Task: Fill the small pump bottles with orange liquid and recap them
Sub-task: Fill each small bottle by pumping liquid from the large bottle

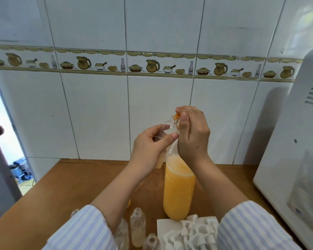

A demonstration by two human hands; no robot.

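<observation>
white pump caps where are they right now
In the head view the white pump caps lie in a heap on a white sheet at the bottom edge, just in front of the big bottle of orange liquid, beside the right sleeve.

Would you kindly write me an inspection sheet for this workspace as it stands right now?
Surface: brown wooden table against a white tiled wall.
Job's things: tall clear plastic bottle of orange liquid, upright; small clear pump bottle held tilted above it; uncapped small clear bottles at the near edge; white pump caps piled on white paper.
Clutter: nothing seen.
Grippers: left hand grips the small bottle; right hand pinches an orange piece at its mouth.
Cables: nothing seen.
Surroundings: white appliance on the right; doorway on the left.
</observation>
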